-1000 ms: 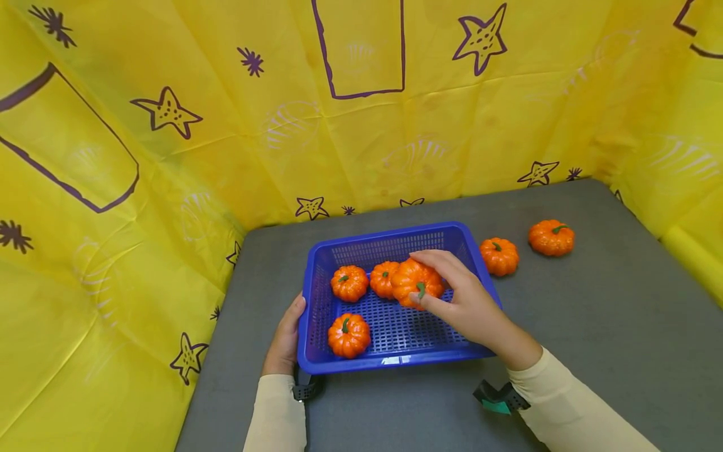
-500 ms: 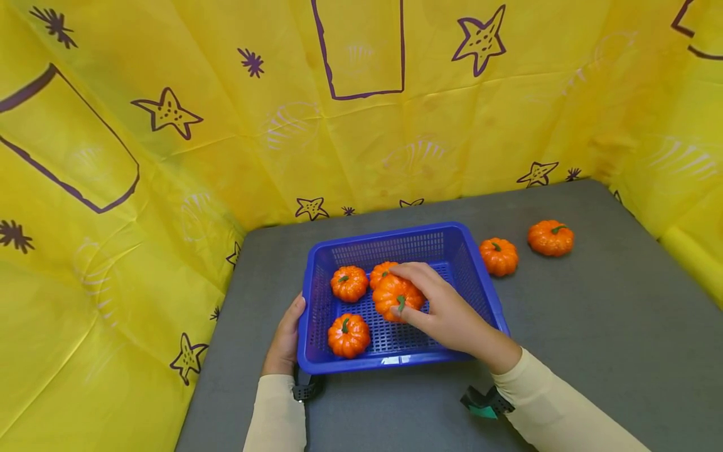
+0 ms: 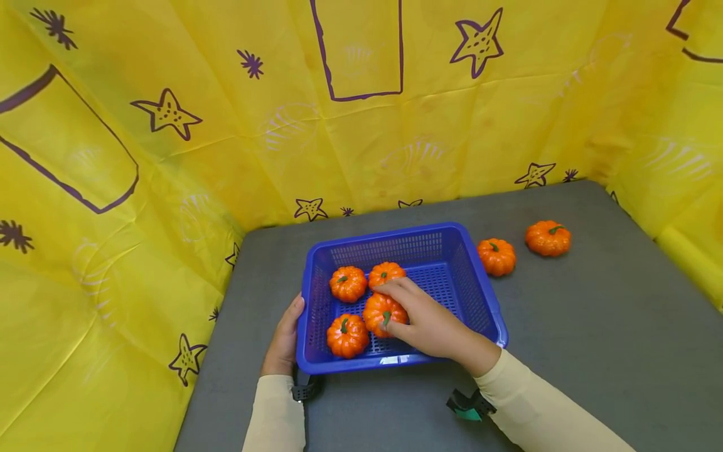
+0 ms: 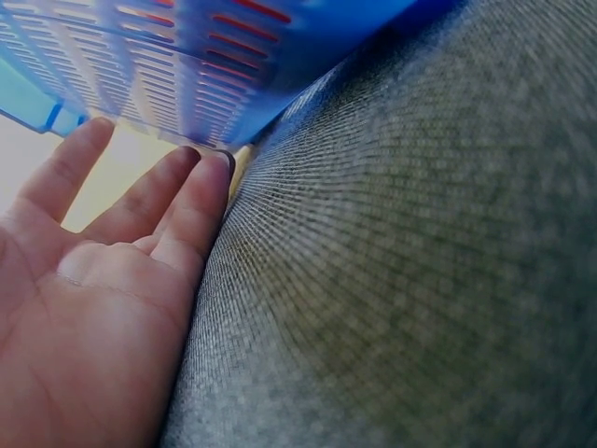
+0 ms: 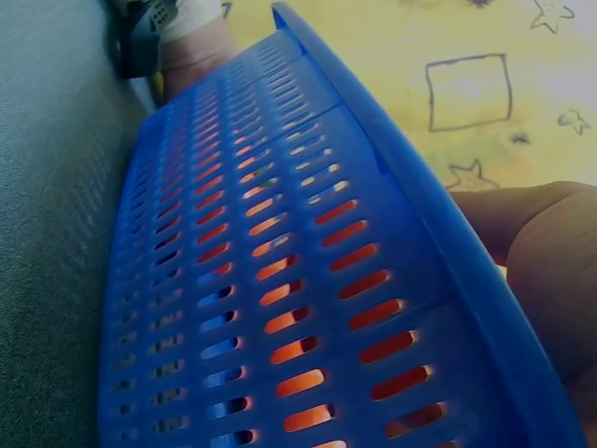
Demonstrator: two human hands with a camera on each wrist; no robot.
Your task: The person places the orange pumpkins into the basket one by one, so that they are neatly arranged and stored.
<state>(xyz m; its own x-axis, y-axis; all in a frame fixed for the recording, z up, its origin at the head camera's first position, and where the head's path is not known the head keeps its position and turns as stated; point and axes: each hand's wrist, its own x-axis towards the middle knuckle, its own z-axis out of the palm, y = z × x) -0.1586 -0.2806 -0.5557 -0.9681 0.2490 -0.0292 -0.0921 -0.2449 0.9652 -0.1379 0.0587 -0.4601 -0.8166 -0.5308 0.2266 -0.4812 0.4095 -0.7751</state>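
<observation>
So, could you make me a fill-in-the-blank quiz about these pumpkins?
The slotted plastic basket is coloured ____.
Counting the orange pumpkin in the right hand, it contains ____ pumpkins.
On the gray table, outside the basket, lie ____ pumpkins.
The pumpkins' stems are ____.
Missing words: blue; four; two; green.

Enter the blue basket [image 3: 390, 236] from above; its perforated walls block side access. Inside the basket, the far right floor offers room for a hand. Three pumpkins [image 3: 348, 284] obstruct its left and far middle areas. The gripped pumpkin [image 3: 383, 314] and right hand [image 3: 426, 321] occupy its near middle. The left hand [image 3: 285, 336] obstructs its left wall. To its right, two outer pumpkins [image 3: 496, 258] restrict passage; the tabletop [image 3: 565, 314] nearer than these affords clearance.
</observation>
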